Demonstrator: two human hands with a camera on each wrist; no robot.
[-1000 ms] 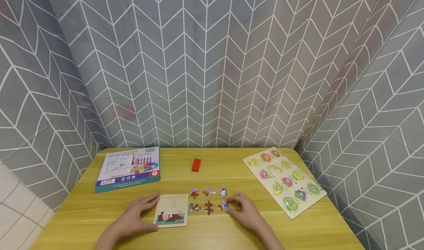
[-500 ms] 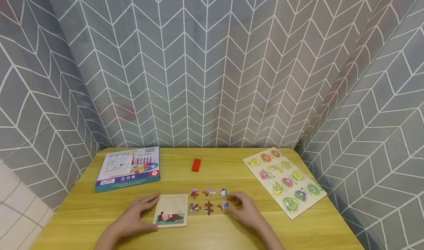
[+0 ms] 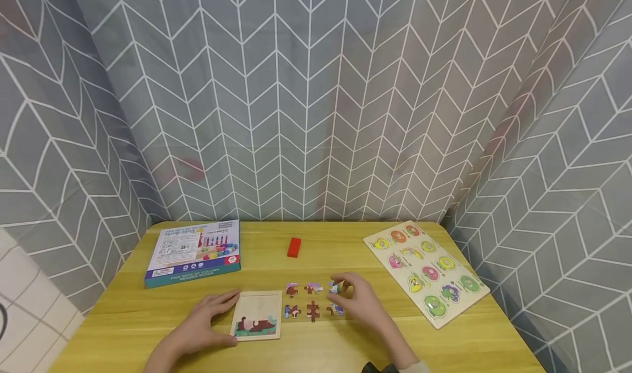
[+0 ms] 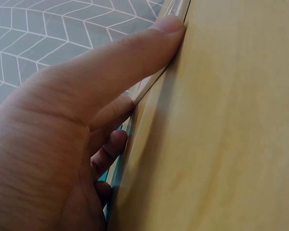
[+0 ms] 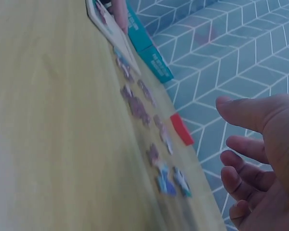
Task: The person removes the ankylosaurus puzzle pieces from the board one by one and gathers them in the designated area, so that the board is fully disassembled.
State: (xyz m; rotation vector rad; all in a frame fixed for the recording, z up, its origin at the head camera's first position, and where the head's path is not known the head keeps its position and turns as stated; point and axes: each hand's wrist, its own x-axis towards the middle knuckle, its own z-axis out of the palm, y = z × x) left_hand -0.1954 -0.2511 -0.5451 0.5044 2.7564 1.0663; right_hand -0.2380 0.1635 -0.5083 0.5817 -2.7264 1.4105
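Left hand [image 3: 203,325], fingers spread, braced jigsaw tray [image 3: 254,304], apparently steadying it. Right hand [image 3: 359,301], fingers parted, empty, hung by 6 jigsaw pieces [image 3: 312,311], seemingly spaced for visibility.

Even, moderate indoor light washes the yellow table [image 3: 316,356] in our head view, where we see a pale sheen near the front and faint shadows beneath the left hand [image 3: 204,323] and the right hand [image 3: 360,301]. Our wide lens stretches the patterned curtain [image 3: 306,99] toward the frame's sides, and the puzzle pieces [image 3: 312,311] show little fine detail. In the left wrist view, we find dark shadow beside the wooden tray [image 3: 257,304]; in our right wrist view, blur and a washed-out cast soften the puzzle pieces
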